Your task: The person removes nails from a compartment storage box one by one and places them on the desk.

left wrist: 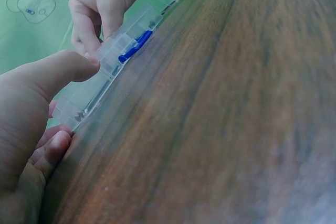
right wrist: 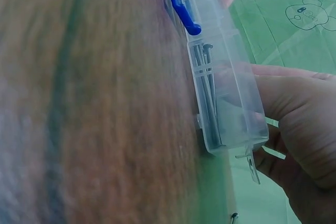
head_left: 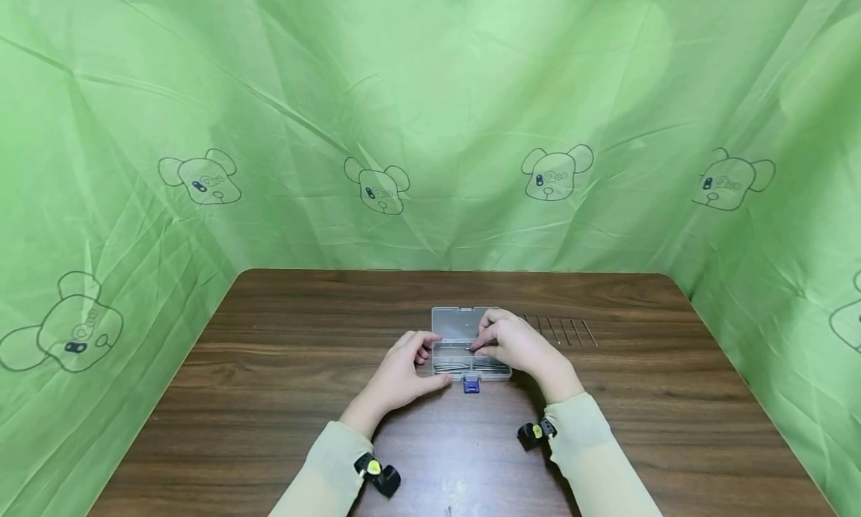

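Observation:
A clear plastic box [head_left: 506, 377] stands on the table with its lid [head_left: 452, 323] tipped back and a blue latch [head_left: 471, 385] at its front. Several nails [right wrist: 210, 85] lie in its front compartments. My left hand [head_left: 403, 371] holds the box's left end, thumb at the front and fingers curled at the back. Over the long rear compartment, my right hand [head_left: 518, 345] reaches in with thumb and fingertips together, pinching a thin nail that its fingers mostly hide. The left wrist view shows the left thumb [left wrist: 79, 66] on the box's front edge.
Several nails [head_left: 563, 332] lie in a spaced row on the brown wooden table [head_left: 269, 367], right of the box. A green cloth [head_left: 457, 233] with bear-head drawings hangs around the table's back and sides.

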Tool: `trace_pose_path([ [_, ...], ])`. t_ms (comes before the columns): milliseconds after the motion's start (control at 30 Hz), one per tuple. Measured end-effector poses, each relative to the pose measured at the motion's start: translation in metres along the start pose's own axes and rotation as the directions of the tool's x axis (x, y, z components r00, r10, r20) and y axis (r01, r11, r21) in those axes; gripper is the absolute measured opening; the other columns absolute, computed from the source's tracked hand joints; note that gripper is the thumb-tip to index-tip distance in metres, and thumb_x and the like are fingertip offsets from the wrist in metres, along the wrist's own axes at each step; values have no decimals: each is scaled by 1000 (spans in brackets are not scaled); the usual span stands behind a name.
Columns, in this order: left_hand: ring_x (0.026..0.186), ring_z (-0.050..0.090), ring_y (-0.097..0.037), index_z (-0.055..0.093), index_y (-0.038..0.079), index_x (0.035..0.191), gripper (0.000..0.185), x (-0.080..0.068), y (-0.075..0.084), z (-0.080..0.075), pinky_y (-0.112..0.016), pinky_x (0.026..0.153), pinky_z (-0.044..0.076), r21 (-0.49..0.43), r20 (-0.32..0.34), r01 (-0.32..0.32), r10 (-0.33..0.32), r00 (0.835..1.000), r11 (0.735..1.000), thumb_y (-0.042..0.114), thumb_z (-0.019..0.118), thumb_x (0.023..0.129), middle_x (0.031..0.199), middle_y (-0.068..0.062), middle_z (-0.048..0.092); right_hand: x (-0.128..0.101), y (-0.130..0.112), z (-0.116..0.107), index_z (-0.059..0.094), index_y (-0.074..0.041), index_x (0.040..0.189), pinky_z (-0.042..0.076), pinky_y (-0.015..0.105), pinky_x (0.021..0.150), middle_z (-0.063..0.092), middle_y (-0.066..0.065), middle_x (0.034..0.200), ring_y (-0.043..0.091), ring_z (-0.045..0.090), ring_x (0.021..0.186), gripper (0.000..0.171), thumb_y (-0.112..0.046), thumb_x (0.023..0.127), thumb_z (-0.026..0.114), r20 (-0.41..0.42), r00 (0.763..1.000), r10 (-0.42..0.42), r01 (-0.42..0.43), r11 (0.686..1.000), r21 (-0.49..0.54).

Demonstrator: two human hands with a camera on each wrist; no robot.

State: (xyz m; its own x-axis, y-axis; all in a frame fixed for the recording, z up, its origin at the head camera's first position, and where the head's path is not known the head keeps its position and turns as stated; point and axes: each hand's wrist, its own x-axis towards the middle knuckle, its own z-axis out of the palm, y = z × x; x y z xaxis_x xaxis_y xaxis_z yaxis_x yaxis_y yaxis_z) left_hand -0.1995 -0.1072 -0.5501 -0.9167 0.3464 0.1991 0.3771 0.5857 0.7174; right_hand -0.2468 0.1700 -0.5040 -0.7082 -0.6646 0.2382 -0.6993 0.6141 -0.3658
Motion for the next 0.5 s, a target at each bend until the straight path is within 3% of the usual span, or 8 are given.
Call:
trace_pose_path([
  [200,97,58,-9,66,19,140,68,0,0,0,-28,89,53,-1,-4,-4,4,1000,1000,42,96,84,111,6,59,1,2,0,88,-18,95,56,37,89,58,-9,99,12,58,97,7,-19,89,91,23,1000,21,-21,1000,8],
  [500,96,57,-9,66,18,140,69,0,1,0,-29,87,53,3,-18,-34,34,999,999,44,96,84,110,6,59,-2,7,-1,89,-16,95,57,34,85,60,-7,97,11,61,92,10,-15,87,94,-33,998,-60,61,998,20],
])
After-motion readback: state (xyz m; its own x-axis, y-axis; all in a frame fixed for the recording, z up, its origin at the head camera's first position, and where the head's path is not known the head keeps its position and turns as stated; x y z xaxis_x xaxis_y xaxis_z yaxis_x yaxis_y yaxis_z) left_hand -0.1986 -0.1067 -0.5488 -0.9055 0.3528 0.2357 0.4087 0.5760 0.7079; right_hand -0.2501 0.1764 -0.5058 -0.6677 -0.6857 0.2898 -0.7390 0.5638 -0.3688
